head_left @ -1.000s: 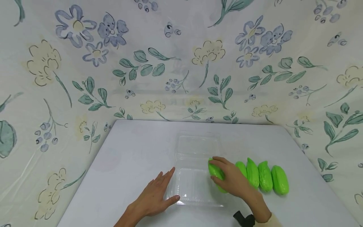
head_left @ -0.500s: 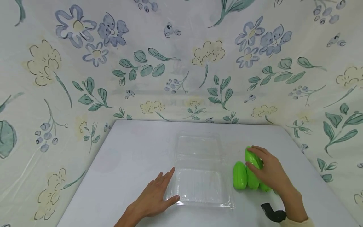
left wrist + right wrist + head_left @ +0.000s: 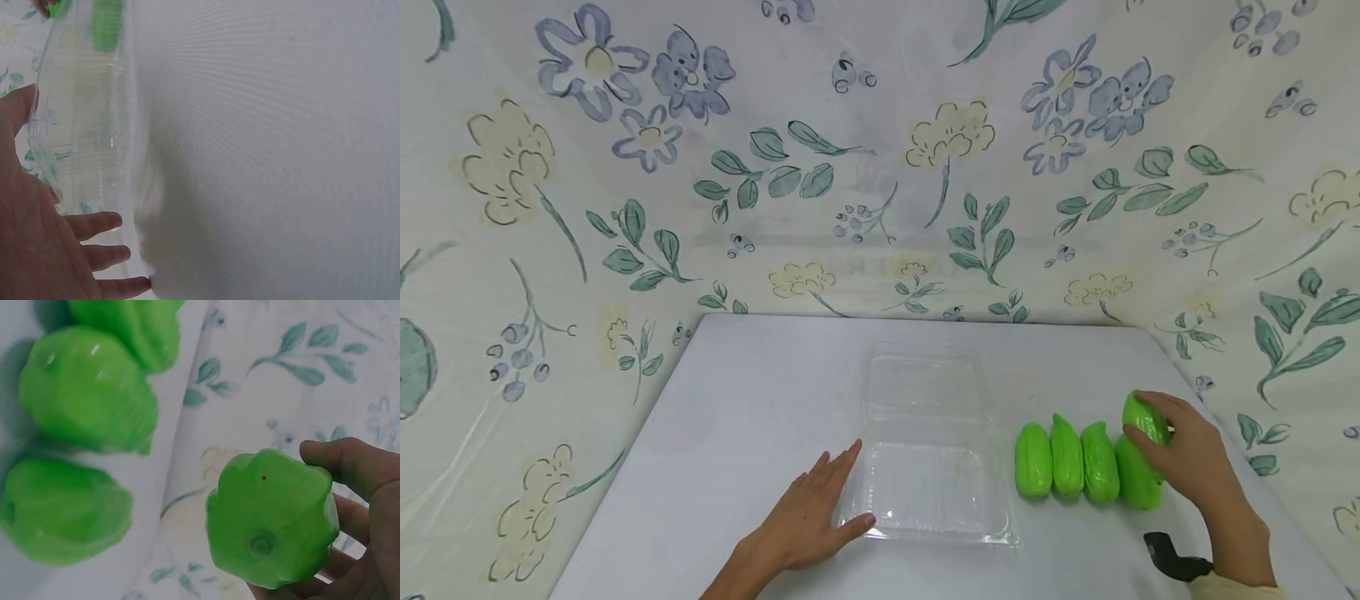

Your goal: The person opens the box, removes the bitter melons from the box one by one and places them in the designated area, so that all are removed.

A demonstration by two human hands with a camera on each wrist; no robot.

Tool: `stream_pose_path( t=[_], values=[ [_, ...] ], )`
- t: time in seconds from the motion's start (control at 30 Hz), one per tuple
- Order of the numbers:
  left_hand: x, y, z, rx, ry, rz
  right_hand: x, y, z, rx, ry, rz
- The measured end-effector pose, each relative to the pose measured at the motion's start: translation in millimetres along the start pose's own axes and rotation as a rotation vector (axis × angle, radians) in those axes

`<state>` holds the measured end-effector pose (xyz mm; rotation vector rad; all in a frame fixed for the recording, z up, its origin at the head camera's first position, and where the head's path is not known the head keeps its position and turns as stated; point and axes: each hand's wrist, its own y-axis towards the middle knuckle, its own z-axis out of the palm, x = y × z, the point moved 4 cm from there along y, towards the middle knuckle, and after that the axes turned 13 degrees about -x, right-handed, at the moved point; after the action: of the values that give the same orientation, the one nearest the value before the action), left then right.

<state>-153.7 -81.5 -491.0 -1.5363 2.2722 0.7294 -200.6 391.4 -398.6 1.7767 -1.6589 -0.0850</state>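
Note:
My right hand holds a glossy bright green, lobed, elongated vegetable-like piece above the right end of a row. In the right wrist view its rounded end faces the camera, with thumb and fingers around it. Several similar green pieces lie side by side on the table; the held one partly covers the rightmost. My left hand has its fingers stretched out at the left edge of a clear plastic clamshell box. The left wrist view shows the thumb near the box's rim.
The box's lid lies folded back toward the far side of the white table. A floral cloth hangs behind and beside the table. A black strap-like piece sticks out by my right wrist.
My right hand has carried the green piece from over the box's right side to the right, past the row to its far end. The left hand stays at the box.

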Motion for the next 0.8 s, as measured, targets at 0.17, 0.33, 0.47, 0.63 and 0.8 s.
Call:
stream_pose_path(
  t=[0.17, 0.33, 0.47, 0.63, 0.8],
  values=[
    [0.2, 0.2, -0.6, -0.003, 0.0, -0.002, -37, -4.8, -2, 0.031, -0.088, 0.118],
    [-0.4, -0.5, -0.9, 0.005, -0.012, -0.013, -70, -12.1, -1, 0.065, -0.146, 0.198],
    [-1.2, -0.6, -1.6, 0.004, -0.017, -0.014, -90, -20.8, 5, 0.11, -0.152, 0.268],
    [-1.2, -0.6, -2.0, 0.007, -0.012, -0.016, -102, -32.4, 20, 0.188, -0.165, 0.352],
    [0.1, -1.6, -1.2, 0.008, -0.023, -0.027, -102, -36.6, 30, 0.258, -0.143, 0.39]
  ],
)
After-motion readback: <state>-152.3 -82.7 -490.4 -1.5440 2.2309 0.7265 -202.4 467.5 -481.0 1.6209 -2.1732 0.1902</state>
